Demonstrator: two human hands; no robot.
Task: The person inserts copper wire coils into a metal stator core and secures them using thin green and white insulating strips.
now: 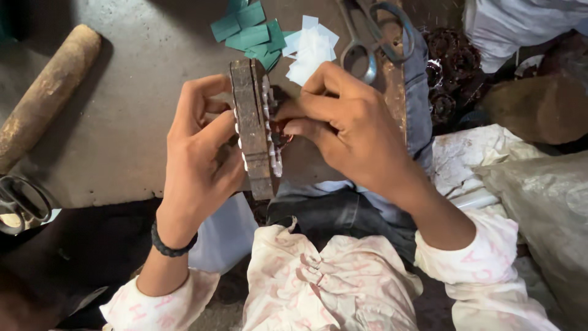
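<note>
My left hand grips a flat, rusty metal core held on edge, with white paper slips sticking out of its slots along the right side. My right hand presses against that right side, fingertips pinched at a slot where reddish copper wire shows. Both hands hold the piece above my lap and the edge of a grey floor slab.
Green paper slips and white paper slips lie just beyond the core. Metal scissors rest to their right. A wooden roller lies at left, another pair of scissors at the left edge, dark wound coils at right.
</note>
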